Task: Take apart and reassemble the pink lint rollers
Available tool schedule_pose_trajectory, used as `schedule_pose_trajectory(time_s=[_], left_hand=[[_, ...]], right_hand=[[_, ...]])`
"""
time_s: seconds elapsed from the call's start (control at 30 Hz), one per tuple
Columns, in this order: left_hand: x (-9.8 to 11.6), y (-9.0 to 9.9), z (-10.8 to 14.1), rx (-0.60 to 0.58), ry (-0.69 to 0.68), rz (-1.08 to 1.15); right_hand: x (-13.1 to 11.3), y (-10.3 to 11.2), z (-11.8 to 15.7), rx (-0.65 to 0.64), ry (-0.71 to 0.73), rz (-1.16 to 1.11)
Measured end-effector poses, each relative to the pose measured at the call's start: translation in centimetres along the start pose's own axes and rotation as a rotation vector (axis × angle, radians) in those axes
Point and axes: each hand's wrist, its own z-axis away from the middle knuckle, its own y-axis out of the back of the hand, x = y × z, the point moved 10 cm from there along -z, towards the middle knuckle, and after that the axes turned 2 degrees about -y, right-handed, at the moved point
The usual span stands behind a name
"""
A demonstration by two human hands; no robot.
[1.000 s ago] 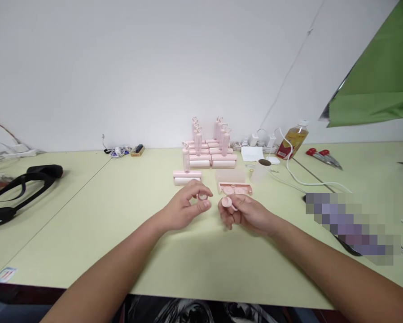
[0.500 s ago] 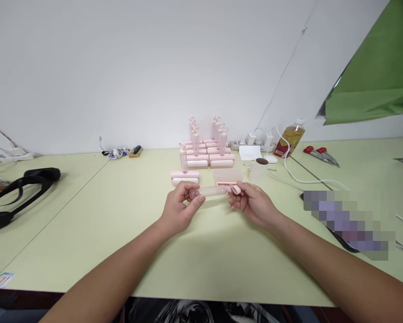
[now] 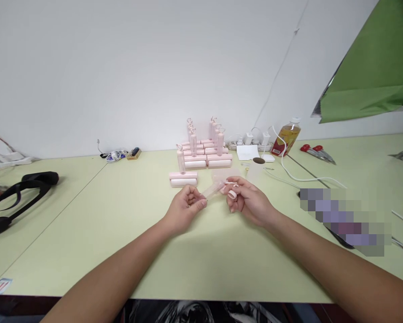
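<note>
A clear pinkish tube is held between both hands over the table, tilted with its right end higher. My left hand pinches its lower left end between thumb and fingers. At the upper right end, the fingers of my right hand are closed on the tube's end and a small pale pink strap loop. Just beyond the hands lies a pink and white roller piece, with an upright clear tube behind it. A flat translucent pink piece lies behind the held tube.
Rows of pink rollers and upright tubes stand by the wall. Right of them are a white cup-like cylinder, cables, a drink bottle and red-handled tools. A black strap-like frame lies left; a blurred-out object lies right.
The held tube has gone from nearly level to tilted, its right end raised. My right fingers have moved onto that end, and the strap loop hangs lower. The whole view has shifted slightly.
</note>
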Motion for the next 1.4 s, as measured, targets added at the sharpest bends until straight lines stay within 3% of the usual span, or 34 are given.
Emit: schedule_pose_trajectory(time_s=[0.13,0.23,0.3,0.37,0.43,0.47,0.53,0.6,0.7,0.87,1.4], left_hand=[[0.0,-1.4,0.3,-0.066,-0.027,0.004],[0.3,-2.8,1.0,-0.154,-0.057,-0.168],[0.2,-2.9,1.2,-0.166,-0.049,-0.272],[-0.1,-2.6,1.3,-0.164,-0.031,-0.317],[-0.5,-2.2,1.1,-0.167,-0.014,-0.306],[-0.7,-2.1,1.1,-0.168,-0.004,-0.292],[-1.2,-2.0,0.9,-0.172,0.023,-0.270],[-1.5,-2.1,0.9,-0.192,0.042,-0.264],[-1.7,-2.4,1.0,-0.225,0.057,-0.279],[-1.7,-2.3,1.1,-0.239,0.073,-0.312],[-2.0,-2.5,1.2,-0.274,0.113,-0.346]], right_hand=[[1.2,-3.2,1.0,-0.214,0.069,0.318],[0.5,-3.2,1.3,-0.200,0.147,0.539],[-2.8,-0.7,1.2,0.009,0.290,0.677],[-8.2,3.6,2.0,0.384,0.490,0.793],[-12.6,8.3,3.4,0.766,0.587,0.887],[-14.0,10.1,3.7,0.875,0.577,0.956],[-14.9,13.0,2.7,0.943,0.409,1.126],[-13.4,14.9,0.6,0.835,0.139,1.270],[-10.6,15.2,-1.3,0.671,-0.002,1.303],[-7.7,13.8,-3.1,0.534,-0.014,1.392],[-5.6,11.0,-4.6,0.410,0.112,1.300]])
